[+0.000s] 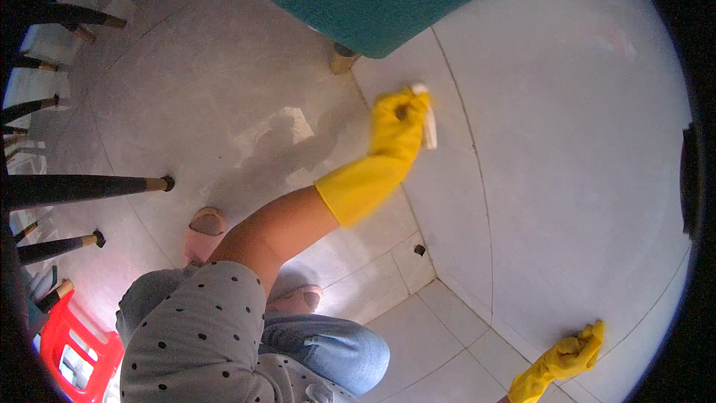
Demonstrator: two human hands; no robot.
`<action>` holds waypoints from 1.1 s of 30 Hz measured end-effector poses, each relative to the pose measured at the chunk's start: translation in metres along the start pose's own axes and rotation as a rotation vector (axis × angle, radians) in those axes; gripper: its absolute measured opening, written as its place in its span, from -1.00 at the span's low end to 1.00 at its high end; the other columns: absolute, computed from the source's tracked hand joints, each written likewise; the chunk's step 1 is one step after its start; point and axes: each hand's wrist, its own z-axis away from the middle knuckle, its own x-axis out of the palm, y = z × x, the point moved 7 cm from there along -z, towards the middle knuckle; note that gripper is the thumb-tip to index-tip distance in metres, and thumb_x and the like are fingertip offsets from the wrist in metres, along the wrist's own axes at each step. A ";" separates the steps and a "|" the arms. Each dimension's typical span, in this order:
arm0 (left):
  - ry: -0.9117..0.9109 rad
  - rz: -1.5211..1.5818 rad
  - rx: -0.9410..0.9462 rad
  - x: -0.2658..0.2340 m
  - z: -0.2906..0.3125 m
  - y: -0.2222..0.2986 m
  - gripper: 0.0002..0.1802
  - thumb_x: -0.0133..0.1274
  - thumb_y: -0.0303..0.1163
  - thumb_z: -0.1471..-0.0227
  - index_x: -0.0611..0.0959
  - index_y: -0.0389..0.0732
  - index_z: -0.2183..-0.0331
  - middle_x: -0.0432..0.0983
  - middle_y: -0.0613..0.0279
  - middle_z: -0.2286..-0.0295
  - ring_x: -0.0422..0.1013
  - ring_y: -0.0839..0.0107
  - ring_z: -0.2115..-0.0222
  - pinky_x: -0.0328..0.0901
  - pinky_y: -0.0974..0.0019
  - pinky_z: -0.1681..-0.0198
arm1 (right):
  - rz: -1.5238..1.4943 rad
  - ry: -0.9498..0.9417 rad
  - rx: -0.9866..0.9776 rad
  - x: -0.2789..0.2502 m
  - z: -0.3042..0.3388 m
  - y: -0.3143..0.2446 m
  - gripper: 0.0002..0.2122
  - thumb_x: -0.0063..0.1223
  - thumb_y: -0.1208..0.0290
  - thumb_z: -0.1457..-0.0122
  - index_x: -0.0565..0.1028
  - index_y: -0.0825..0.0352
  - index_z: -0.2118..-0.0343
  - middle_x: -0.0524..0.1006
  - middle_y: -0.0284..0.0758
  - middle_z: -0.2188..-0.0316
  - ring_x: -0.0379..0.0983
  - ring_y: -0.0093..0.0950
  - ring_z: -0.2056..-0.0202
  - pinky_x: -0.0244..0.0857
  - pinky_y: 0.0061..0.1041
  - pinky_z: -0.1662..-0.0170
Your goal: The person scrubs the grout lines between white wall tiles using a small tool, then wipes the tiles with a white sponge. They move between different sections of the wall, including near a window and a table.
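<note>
Both hands wear yellow rubber gloves. My left hand (399, 127) reaches forward, its fingers closed round a narrow white brush-like tool (429, 128) held against the white tiled wall (552, 149). Motion blurs the tool, and its working side is hidden, so its exact kind is unclear. At the lower right, my right hand (573, 356) rests against the lower part of the wall with its fingers extended close together. No object shows in it.
A teal-covered piece of furniture (358, 7) on a short wooden leg (343, 58) overhangs the wall's far end. Dark chair legs (89, 188) and a red plastic stool (74, 343) stand left. A small dark bit (419, 250) lies near the wall's base.
</note>
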 end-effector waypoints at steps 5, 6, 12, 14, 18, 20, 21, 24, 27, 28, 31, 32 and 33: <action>0.102 0.100 -0.037 -0.023 -0.043 0.018 -0.73 0.26 -0.23 -0.03 0.66 -0.18 0.27 0.59 0.26 0.35 0.47 0.41 0.35 0.37 0.34 0.23 | -0.038 -0.008 0.045 0.004 0.001 0.000 -0.68 -0.22 0.54 -0.02 0.50 0.54 0.20 0.43 -0.30 0.50 0.25 -0.48 0.58 0.14 -0.48 0.55; 0.049 0.050 0.000 -0.014 -0.033 0.015 -0.72 0.27 -0.25 -0.02 0.65 -0.18 0.26 0.59 0.23 0.32 0.48 0.39 0.31 0.39 0.33 0.20 | -0.021 -0.010 0.057 0.004 0.002 0.001 -0.65 -0.25 0.55 0.00 0.49 0.55 0.17 0.43 -0.28 0.48 0.24 -0.49 0.55 0.15 -0.50 0.52; 0.111 0.031 -0.164 -0.005 -0.032 0.006 -0.74 0.25 -0.29 -0.04 0.65 -0.21 0.24 0.61 0.25 0.29 0.49 0.46 0.27 0.38 0.39 0.19 | 0.101 0.011 -0.073 0.000 0.001 -0.006 -0.57 -0.30 0.58 0.06 0.49 0.58 0.13 0.41 -0.25 0.48 0.23 -0.47 0.52 0.17 -0.52 0.47; 0.188 0.121 -0.236 -0.020 -0.074 -0.021 -0.75 0.21 -0.32 -0.06 0.64 -0.19 0.21 0.60 0.30 0.27 0.49 0.47 0.24 0.38 0.40 0.18 | 0.115 -0.011 -0.055 -0.003 -0.001 -0.007 -0.57 -0.30 0.59 0.07 0.49 0.59 0.14 0.40 -0.24 0.49 0.21 -0.46 0.53 0.17 -0.52 0.47; 0.349 0.231 -0.242 -0.031 -0.099 -0.053 -0.76 0.13 -0.37 -0.13 0.61 -0.12 0.13 0.59 0.40 0.21 0.49 0.46 0.17 0.39 0.39 0.14 | 0.060 0.008 -0.035 -0.003 -0.002 -0.010 -0.68 -0.23 0.49 -0.03 0.51 0.54 0.24 0.41 -0.26 0.53 0.27 -0.40 0.57 0.13 -0.42 0.55; 0.316 0.257 -0.037 -0.047 -0.121 -0.053 -0.77 0.14 -0.37 -0.12 0.62 -0.19 0.16 0.60 0.32 0.21 0.50 0.44 0.22 0.38 0.43 0.17 | 0.011 -0.013 0.002 0.001 0.000 -0.006 -0.67 -0.23 0.49 -0.03 0.51 0.54 0.22 0.40 -0.27 0.53 0.26 -0.42 0.56 0.13 -0.44 0.54; 0.295 0.270 0.065 -0.051 -0.129 -0.045 -0.77 0.14 -0.37 -0.11 0.62 -0.23 0.17 0.60 0.27 0.21 0.50 0.42 0.25 0.38 0.45 0.18 | 0.007 -0.013 0.009 0.003 0.000 -0.006 -0.67 -0.23 0.49 -0.03 0.51 0.54 0.22 0.39 -0.27 0.53 0.25 -0.43 0.56 0.13 -0.45 0.54; 0.173 0.960 -0.313 0.007 -0.097 -0.075 -0.70 0.11 -0.20 -0.13 0.63 -0.20 0.18 0.60 0.19 0.23 0.50 0.35 0.27 0.38 0.37 0.20 | -0.019 -0.021 0.046 0.006 0.003 -0.006 -0.64 -0.26 0.53 0.00 0.49 0.56 0.17 0.39 -0.28 0.51 0.23 -0.48 0.54 0.13 -0.50 0.52; 0.141 0.202 0.113 0.024 -0.033 -0.023 -0.71 0.13 -0.21 -0.13 0.65 -0.20 0.19 0.60 0.19 0.25 0.50 0.37 0.28 0.38 0.38 0.21 | -0.031 -0.048 0.069 0.003 0.003 -0.004 -0.58 -0.30 0.60 0.02 0.47 0.59 0.09 0.42 -0.28 0.43 0.23 -0.54 0.49 0.18 -0.55 0.47; 0.133 0.072 0.262 0.026 -0.010 -0.003 -0.71 0.13 -0.21 -0.12 0.65 -0.20 0.20 0.60 0.19 0.25 0.50 0.37 0.29 0.37 0.38 0.22 | -0.009 -0.055 0.052 0.001 0.003 -0.006 -0.58 -0.31 0.59 0.00 0.47 0.58 0.08 0.44 -0.28 0.41 0.25 -0.54 0.47 0.19 -0.56 0.46; 0.077 -0.098 0.495 0.030 0.040 0.033 -0.72 0.15 -0.21 -0.12 0.66 -0.20 0.22 0.61 0.19 0.27 0.50 0.39 0.30 0.37 0.39 0.23 | 0.006 -0.007 0.050 0.002 -0.003 -0.015 -0.63 -0.22 0.45 -0.05 0.49 0.55 0.14 0.41 -0.31 0.48 0.24 -0.52 0.52 0.13 -0.52 0.52; 0.074 -0.117 0.498 0.027 0.044 0.033 -0.72 0.15 -0.21 -0.12 0.67 -0.20 0.22 0.61 0.19 0.27 0.50 0.39 0.30 0.37 0.39 0.24 | -0.002 0.016 0.054 0.002 -0.005 -0.018 -0.64 -0.18 0.39 -0.07 0.50 0.53 0.17 0.39 -0.32 0.52 0.23 -0.51 0.56 0.09 -0.50 0.55; 0.088 -0.118 0.472 0.022 0.039 0.031 -0.72 0.16 -0.21 -0.11 0.67 -0.20 0.23 0.61 0.19 0.28 0.49 0.40 0.31 0.36 0.39 0.24 | -0.035 0.016 0.092 0.003 -0.002 -0.014 -0.64 -0.18 0.39 -0.07 0.50 0.53 0.17 0.39 -0.32 0.52 0.23 -0.51 0.56 0.10 -0.50 0.55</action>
